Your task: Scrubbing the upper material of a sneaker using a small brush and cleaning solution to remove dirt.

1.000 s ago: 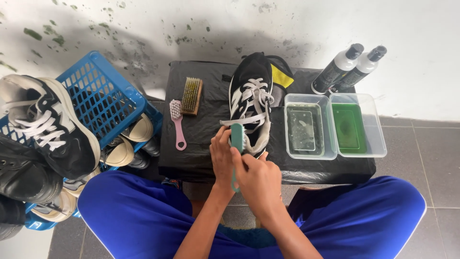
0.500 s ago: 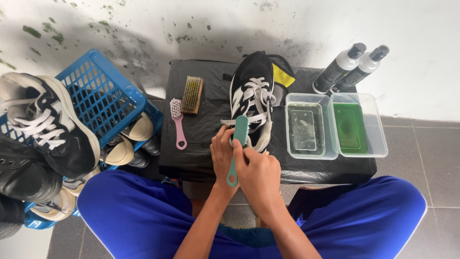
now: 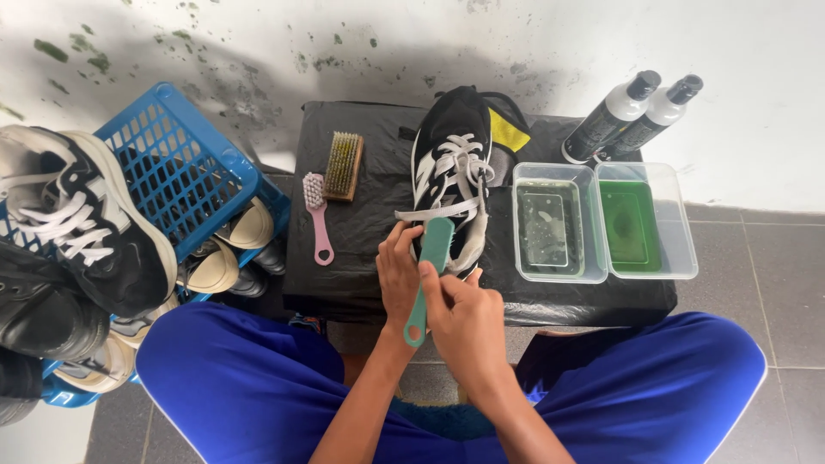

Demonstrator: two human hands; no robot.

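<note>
Green brush [image 3: 428, 275] now upright between both hands, over shoe [image 3: 453, 176].

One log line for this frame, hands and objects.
left hand: on green brush | right hand: gripping brush handle | brush head: against black-and-white sneaker | sneaker: on black-covered table

A black-covered low table [image 3: 378, 266] carries a sneaker [image 3: 454, 172], two brushes [image 3: 344, 165], two tubs [image 3: 554, 222] and two bottles [image 3: 612, 116].

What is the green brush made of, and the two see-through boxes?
The green brush looks like smooth matte plastic: one even colour, moulded handle with a loop end. The two boxes seem to be clear glossy plastic, since the liquid shows through their thin walls. They might be glass, but that looks less likely.
</note>
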